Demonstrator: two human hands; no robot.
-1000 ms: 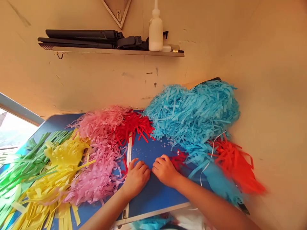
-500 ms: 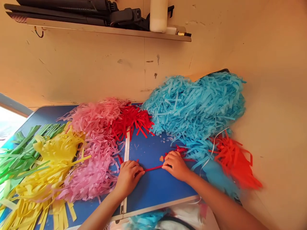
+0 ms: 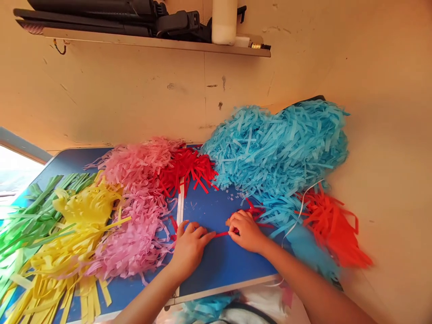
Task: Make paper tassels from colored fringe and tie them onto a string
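Here, the red strip [image 3: 221, 234] lies flat on the blue worktop [image 3: 218, 265] between your hands, its length running left to right. Your right hand [image 3: 246, 231] is pinched closed on its right end. Your left hand [image 3: 191, 245] rests outstretched on the left end.

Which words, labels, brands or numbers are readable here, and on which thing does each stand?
None can be read. The white bottle and black tools on the shelf show no legible print; the red strip in the right hand and the other paper strips are plain.
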